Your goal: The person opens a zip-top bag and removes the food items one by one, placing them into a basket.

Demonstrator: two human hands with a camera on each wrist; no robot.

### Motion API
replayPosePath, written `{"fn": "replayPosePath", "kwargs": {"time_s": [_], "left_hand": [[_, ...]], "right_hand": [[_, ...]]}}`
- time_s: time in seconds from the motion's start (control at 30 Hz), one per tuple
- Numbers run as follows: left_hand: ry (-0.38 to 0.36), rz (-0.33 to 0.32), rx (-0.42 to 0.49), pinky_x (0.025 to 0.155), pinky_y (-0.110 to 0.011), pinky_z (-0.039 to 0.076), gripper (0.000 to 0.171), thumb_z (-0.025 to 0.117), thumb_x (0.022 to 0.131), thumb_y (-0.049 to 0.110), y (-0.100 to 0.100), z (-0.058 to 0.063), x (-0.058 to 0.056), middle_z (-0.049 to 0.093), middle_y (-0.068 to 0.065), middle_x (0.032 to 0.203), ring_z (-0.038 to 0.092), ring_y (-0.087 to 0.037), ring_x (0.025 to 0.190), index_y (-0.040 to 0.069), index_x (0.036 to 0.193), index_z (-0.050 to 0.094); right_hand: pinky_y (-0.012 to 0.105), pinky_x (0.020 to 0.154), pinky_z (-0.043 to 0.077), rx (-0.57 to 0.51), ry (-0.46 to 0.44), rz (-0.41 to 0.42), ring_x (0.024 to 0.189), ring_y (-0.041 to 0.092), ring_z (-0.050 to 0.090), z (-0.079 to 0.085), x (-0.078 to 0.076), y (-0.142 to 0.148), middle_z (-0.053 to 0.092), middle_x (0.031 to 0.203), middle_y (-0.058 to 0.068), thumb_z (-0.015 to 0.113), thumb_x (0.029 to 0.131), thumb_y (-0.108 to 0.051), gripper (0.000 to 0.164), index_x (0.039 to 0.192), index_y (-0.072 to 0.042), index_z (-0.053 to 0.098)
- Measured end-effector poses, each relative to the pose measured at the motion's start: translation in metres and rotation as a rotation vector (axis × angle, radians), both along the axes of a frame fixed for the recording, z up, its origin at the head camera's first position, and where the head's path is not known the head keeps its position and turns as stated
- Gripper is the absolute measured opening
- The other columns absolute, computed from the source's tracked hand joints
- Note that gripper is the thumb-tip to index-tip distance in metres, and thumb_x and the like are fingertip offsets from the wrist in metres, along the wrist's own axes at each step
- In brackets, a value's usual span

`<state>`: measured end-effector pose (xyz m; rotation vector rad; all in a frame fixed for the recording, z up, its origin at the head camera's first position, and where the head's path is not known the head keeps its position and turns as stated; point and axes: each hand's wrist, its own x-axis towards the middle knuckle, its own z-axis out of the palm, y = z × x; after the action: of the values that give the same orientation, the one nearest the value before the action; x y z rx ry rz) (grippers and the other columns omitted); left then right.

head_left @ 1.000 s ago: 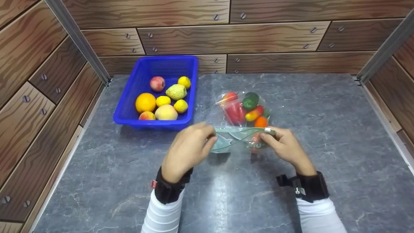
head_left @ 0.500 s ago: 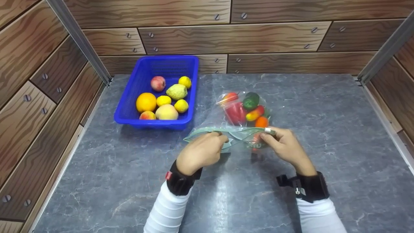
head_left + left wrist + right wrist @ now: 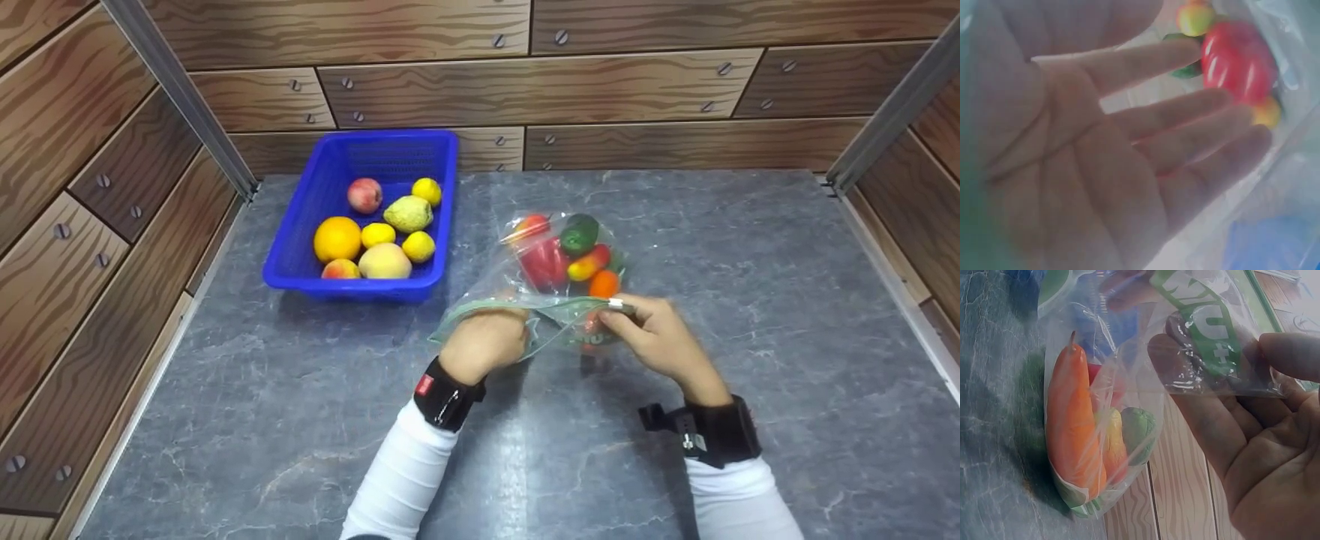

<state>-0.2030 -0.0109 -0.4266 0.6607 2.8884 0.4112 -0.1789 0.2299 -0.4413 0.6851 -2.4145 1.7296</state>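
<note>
A clear zip bag point(image 3: 480, 306) with a green-edged mouth stands on the table, its mouth spread wide. My left hand point(image 3: 486, 341) reaches through that mouth; in the left wrist view its fingers point(image 3: 1185, 112) are stretched out inside, holding nothing. Past them lies a red bell pepper point(image 3: 1241, 59), seen through plastic. My right hand point(image 3: 660, 341) pinches the mouth's right corner by the white slider point(image 3: 616, 304) between thumb and fingers. Also in the bag are a carrot point(image 3: 1075, 416), a dark green vegetable point(image 3: 580, 235) and a red-yellow piece point(image 3: 589, 262).
At the back left stands a blue basket point(image 3: 274, 247) with an orange point(image 3: 337, 240), a peach point(image 3: 385, 262), a knobbly yellow-green fruit point(image 3: 407, 214) and several others. Wood-patterned walls point(image 3: 480, 90) close off the grey marbled table point(image 3: 300, 420) at the back and sides.
My left hand has moved right from the bag's left side and gone into its mouth, which is now spread around the wrist. The right hand keeps its grip in place.
</note>
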Motion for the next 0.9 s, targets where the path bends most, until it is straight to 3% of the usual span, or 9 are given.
{"fn": "replayPosePath", "kwargs": {"time_s": [0.1, 0.2, 0.27, 0.4, 0.5, 0.6, 0.7, 0.83, 0.9], "left_hand": [[0.132, -0.03, 0.02, 0.086, -0.038, 0.06, 0.022, 0.059, 0.099, 0.016, 0.005, -0.008, -0.004, 0.07, -0.012, 0.116, 0.07, -0.025, 0.101, 0.009, 0.116, 0.071], [0.21, -0.047, 0.032, 0.106, -0.039, 0.052, 0.042, 0.06, 0.099, 0.014, 0.01, -0.016, -0.01, 0.056, -0.019, 0.144, 0.061, -0.031, 0.127, 0.008, 0.141, 0.059], [0.204, -0.052, 0.031, 0.111, -0.043, 0.047, 0.049, 0.061, 0.1, 0.017, 0.014, -0.02, -0.015, 0.049, -0.023, 0.152, 0.055, -0.035, 0.136, 0.007, 0.147, 0.053], [0.265, -0.057, 0.061, 0.112, -0.046, 0.047, 0.054, 0.066, 0.097, 0.017, 0.021, -0.029, -0.027, 0.045, -0.025, 0.154, 0.054, -0.038, 0.135, 0.007, 0.148, 0.051], [0.318, -0.064, 0.174, 0.11, -0.044, 0.049, 0.062, 0.075, 0.09, 0.018, 0.027, -0.035, -0.036, 0.043, -0.023, 0.155, 0.054, -0.037, 0.134, 0.007, 0.146, 0.051], [0.323, -0.066, 0.268, 0.112, -0.043, 0.046, 0.066, 0.076, 0.09, 0.027, 0.033, -0.038, -0.045, 0.042, -0.02, 0.155, 0.05, -0.035, 0.138, 0.004, 0.146, 0.05], [0.347, -0.049, 0.253, 0.111, -0.04, 0.047, 0.067, 0.072, 0.091, 0.035, 0.037, -0.038, -0.053, 0.047, -0.018, 0.149, 0.051, -0.032, 0.135, 0.003, 0.146, 0.051], [0.372, -0.019, 0.173, 0.101, -0.042, 0.054, 0.067, 0.076, 0.088, 0.026, 0.042, -0.037, -0.059, 0.048, -0.02, 0.147, 0.053, -0.033, 0.13, 0.003, 0.145, 0.051], [0.394, -0.019, 0.192, 0.099, -0.042, 0.055, 0.067, 0.078, 0.086, 0.021, 0.044, -0.038, -0.06, 0.046, -0.022, 0.148, 0.051, -0.035, 0.132, 0.001, 0.144, 0.051]], "right_hand": [[0.024, 0.072, 0.061, -0.016, -0.001, 0.0, 0.077, 0.007, 0.072, 0.001, 0.0, -0.001, 0.072, 0.087, 0.025, 0.059, 0.098, 0.007, 0.012, 0.098, 0.011, 0.071], [0.025, 0.071, 0.062, -0.034, -0.001, 0.016, 0.077, 0.007, 0.073, 0.0, 0.0, -0.001, 0.072, 0.087, 0.027, 0.058, 0.098, 0.008, 0.012, 0.098, 0.014, 0.07], [0.026, 0.071, 0.062, -0.041, -0.002, 0.021, 0.077, 0.008, 0.073, 0.001, 0.0, -0.001, 0.071, 0.087, 0.028, 0.058, 0.098, 0.009, 0.012, 0.097, 0.015, 0.069], [0.027, 0.072, 0.062, -0.047, -0.003, 0.02, 0.078, 0.007, 0.073, 0.001, 0.001, -0.001, 0.072, 0.088, 0.028, 0.058, 0.099, 0.009, 0.012, 0.097, 0.015, 0.068], [0.026, 0.072, 0.062, -0.042, 0.003, 0.011, 0.078, 0.008, 0.073, 0.001, 0.001, 0.0, 0.072, 0.088, 0.027, 0.058, 0.098, 0.009, 0.012, 0.096, 0.014, 0.069], [0.026, 0.072, 0.062, -0.043, -0.002, 0.01, 0.078, 0.009, 0.074, 0.002, 0.001, 0.001, 0.073, 0.088, 0.026, 0.058, 0.099, 0.009, 0.012, 0.095, 0.014, 0.069], [0.027, 0.072, 0.062, -0.044, -0.007, 0.012, 0.078, 0.009, 0.074, 0.003, 0.001, 0.001, 0.072, 0.089, 0.027, 0.058, 0.099, 0.008, 0.013, 0.095, 0.014, 0.068], [0.027, 0.073, 0.062, -0.046, -0.014, 0.013, 0.078, 0.009, 0.074, 0.003, 0.001, 0.001, 0.072, 0.089, 0.029, 0.057, 0.099, 0.008, 0.013, 0.096, 0.016, 0.067], [0.028, 0.073, 0.062, -0.047, -0.018, 0.012, 0.078, 0.009, 0.074, 0.003, 0.001, 0.001, 0.072, 0.089, 0.029, 0.057, 0.099, 0.008, 0.013, 0.096, 0.016, 0.067]]}}
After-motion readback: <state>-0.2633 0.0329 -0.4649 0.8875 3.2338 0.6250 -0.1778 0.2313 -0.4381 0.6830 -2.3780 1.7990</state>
